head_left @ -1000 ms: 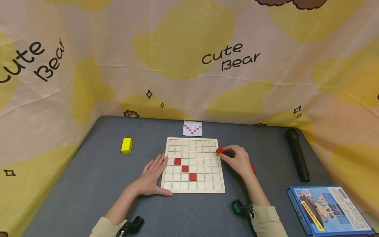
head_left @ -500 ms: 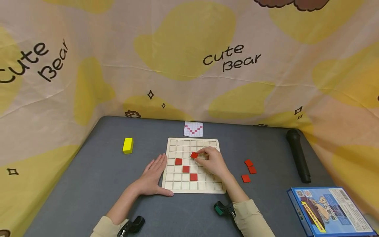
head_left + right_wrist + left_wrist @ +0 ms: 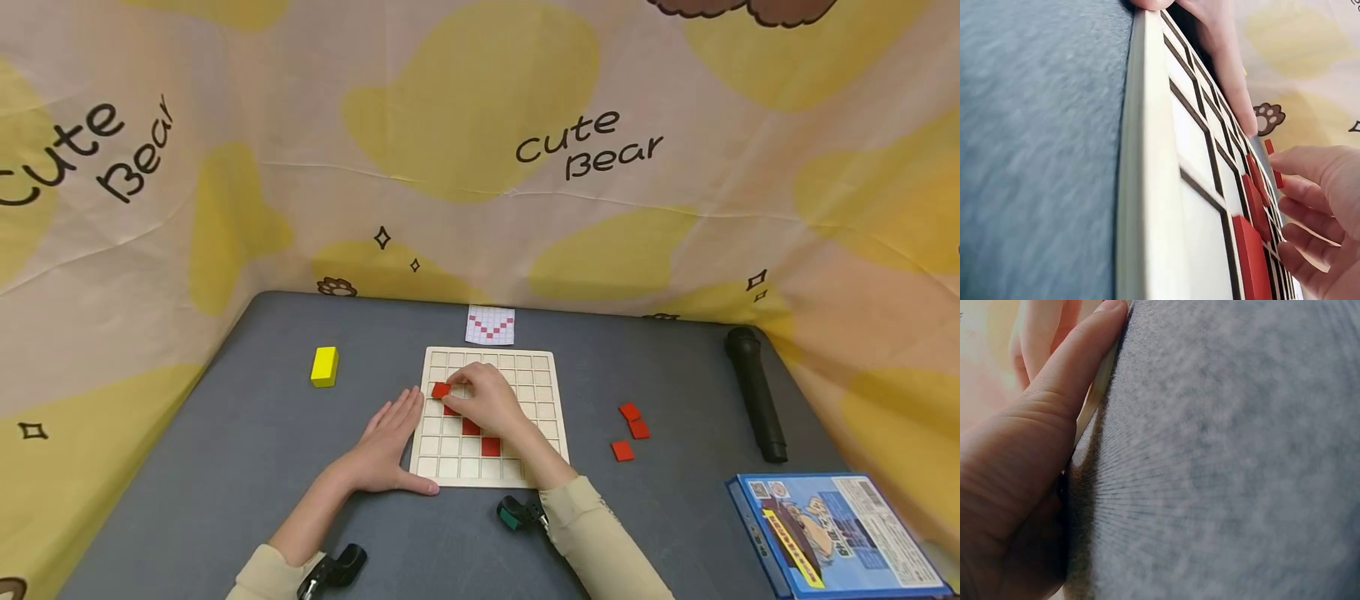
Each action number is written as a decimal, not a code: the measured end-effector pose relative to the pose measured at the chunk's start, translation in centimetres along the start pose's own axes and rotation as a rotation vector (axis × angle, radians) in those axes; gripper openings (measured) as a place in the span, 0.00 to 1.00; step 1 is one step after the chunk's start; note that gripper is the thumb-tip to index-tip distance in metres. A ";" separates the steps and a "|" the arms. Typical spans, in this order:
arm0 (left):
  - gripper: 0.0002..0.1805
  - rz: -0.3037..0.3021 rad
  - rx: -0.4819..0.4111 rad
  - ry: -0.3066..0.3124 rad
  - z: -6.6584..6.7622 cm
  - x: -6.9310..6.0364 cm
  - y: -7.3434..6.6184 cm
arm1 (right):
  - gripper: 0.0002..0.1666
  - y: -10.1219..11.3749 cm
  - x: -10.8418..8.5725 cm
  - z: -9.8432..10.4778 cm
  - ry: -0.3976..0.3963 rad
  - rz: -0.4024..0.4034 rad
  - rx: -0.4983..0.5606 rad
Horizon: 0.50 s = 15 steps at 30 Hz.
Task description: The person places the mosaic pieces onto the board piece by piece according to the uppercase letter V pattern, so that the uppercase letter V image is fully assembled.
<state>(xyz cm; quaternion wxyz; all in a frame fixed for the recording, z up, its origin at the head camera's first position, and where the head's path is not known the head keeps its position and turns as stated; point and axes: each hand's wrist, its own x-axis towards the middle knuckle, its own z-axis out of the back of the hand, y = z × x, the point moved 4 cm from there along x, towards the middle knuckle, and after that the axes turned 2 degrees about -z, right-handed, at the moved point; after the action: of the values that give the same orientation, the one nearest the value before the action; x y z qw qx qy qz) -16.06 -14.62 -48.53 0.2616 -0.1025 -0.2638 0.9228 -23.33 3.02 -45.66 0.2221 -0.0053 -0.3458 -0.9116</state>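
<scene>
A pale wooden grid board (image 3: 551, 417) lies in the middle of the table. My right hand (image 3: 487, 400) pinches a red square tile (image 3: 441, 390) between thumb and finger over the board's left part; the right wrist view shows this held tile (image 3: 1274, 164) tilted, close to the grid. Three more red tiles sit in cells on a diagonal, the nearest being a red tile (image 3: 491, 447); the upper one is partly covered by my right hand. Along the board's left edge rests my left hand (image 3: 386, 450), fingers straight, its thumb (image 3: 1079, 356) at the near corner.
Three loose red tiles (image 3: 622, 451) lie right of the board. Behind it is a pattern card (image 3: 490, 325). A yellow block (image 3: 324, 367) stands at left. A black microphone (image 3: 753, 392) and a blue box (image 3: 840, 533) are at right. A printed cloth (image 3: 450, 167) hangs behind.
My right hand has carried the red tile leftward, from the board's right edge across to its left part. My left hand keeps its place at the board's edge.
</scene>
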 end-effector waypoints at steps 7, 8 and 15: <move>0.73 -0.014 -0.012 -0.005 0.0 0.1 0.0 | 0.13 0.0 0.7 -0.7 -0.013 -0.010 -0.058; 0.73 -0.015 -0.009 -0.003 0.0 0.1 0.0 | 0.13 -0.1 0.7 -0.8 -0.014 -0.011 -0.060; 0.73 -0.011 -0.006 -0.009 -0.1 0.1 0.1 | 0.14 -0.2 0.9 -1.2 -0.013 -0.032 -0.024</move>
<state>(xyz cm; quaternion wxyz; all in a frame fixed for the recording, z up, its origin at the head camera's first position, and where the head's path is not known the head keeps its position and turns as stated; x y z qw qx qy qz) -16.19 -14.64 -48.66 0.2651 -0.0974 -0.2681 0.9211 -24.07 1.98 -46.52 0.2054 -0.0082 -0.3364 -0.9190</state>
